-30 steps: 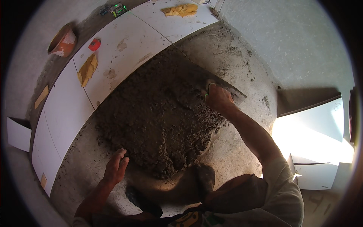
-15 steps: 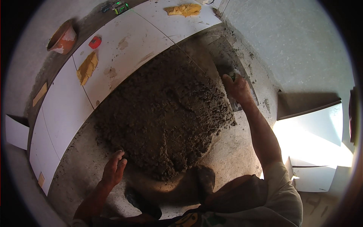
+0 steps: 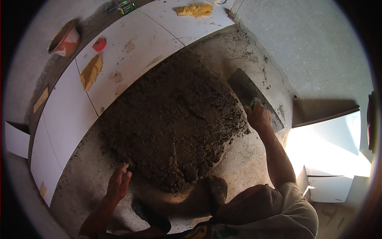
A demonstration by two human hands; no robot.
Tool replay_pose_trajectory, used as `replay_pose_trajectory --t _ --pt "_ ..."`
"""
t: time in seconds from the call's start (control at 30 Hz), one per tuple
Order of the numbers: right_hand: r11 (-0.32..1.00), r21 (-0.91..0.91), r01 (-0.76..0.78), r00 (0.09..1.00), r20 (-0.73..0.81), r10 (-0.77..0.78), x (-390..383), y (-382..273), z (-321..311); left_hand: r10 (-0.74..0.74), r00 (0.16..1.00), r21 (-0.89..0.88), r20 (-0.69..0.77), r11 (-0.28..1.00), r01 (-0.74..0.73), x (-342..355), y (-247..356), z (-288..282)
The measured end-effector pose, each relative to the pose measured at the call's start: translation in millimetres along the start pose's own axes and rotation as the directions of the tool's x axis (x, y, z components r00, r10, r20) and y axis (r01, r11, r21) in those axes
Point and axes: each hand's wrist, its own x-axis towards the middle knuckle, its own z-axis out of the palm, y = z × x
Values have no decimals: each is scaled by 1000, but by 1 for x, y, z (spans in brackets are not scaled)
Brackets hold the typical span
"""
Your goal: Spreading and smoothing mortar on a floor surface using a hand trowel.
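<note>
A broad bed of dark wet mortar point(image 3: 159, 119) lies on the floor in front of me, its surface rough and lumpy. My right hand point(image 3: 259, 116) is closed round the handle of a long rectangular plastering trowel point(image 3: 248, 88). The trowel's flat blade rests on or just above the floor at the right edge of the mortar. My left hand point(image 3: 118, 181) is off to the near left, beside the mortar's lower left edge. Its fingers are stretched out with the thumb apart, and nothing is in it.
Large white tiles point(image 3: 131, 59) border the mortar at the far left, carrying torn yellow paper point(image 3: 91, 72) and a red tape measure point(image 3: 99, 44). A terracotta-coloured pot point(image 3: 65, 40) and a green-lit device point(image 3: 127, 7) stand beyond. More white panels point(image 3: 326, 131) lean at right, near the wall.
My right hand has drawn the trowel nearer and slightly to the right, away from the far corner. Bare floor shows where the blade was. The left hand has hardly moved.
</note>
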Motion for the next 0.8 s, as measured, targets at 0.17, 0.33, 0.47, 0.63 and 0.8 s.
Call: replay_pose_trajectory --t 0.17,0.33,0.47,0.63,0.8 --pt "988 102 117 993 8 -119 -15 -30 6 75 997 16 -9 997 -75 6 5 0" --pt "976 114 183 981 47 -190 -9 -74 7 119 993 47 -5 992 -119 9 2 2" --pt "974 91 206 976 58 -211 4 -80 6 137 991 49 -11 989 -136 8 5 0" --pt "963 237 131 988 -107 -108 3 -49 -12 112 993 62 -26 992 -111 1 0 -1" --pt "937 215 276 959 -1 -282 -6 -54 -1 49 999 39 -4 998 -49 -1 4 -2"
